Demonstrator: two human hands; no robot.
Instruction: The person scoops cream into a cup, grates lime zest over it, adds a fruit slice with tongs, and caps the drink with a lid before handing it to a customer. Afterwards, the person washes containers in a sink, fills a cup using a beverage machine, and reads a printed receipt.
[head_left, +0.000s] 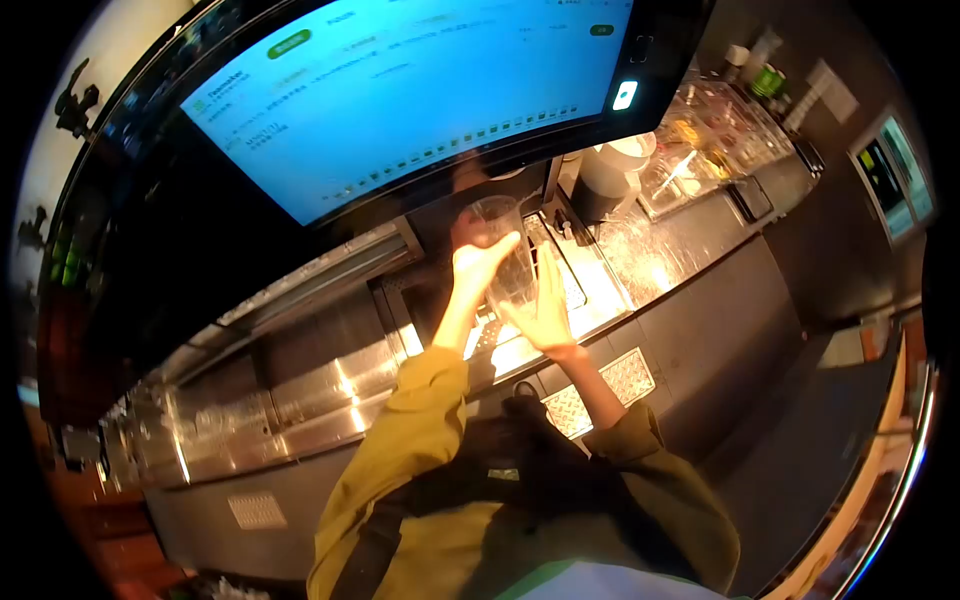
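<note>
A clear plastic cup is held over the steel counter, below the screen. My left hand is closed around its upper left side, with the thumb across the front. My right hand is beside the cup's lower right side, fingers stretched out and thumb near the base. Whether the right hand touches the cup, I cannot tell. Behind the hands is a sink-like recess in the counter.
A large lit screen hangs over the counter. To the right stand a grey pitcher with a white top and a tray of clear food containers. A steel counter runs left. Perforated metal panels are below.
</note>
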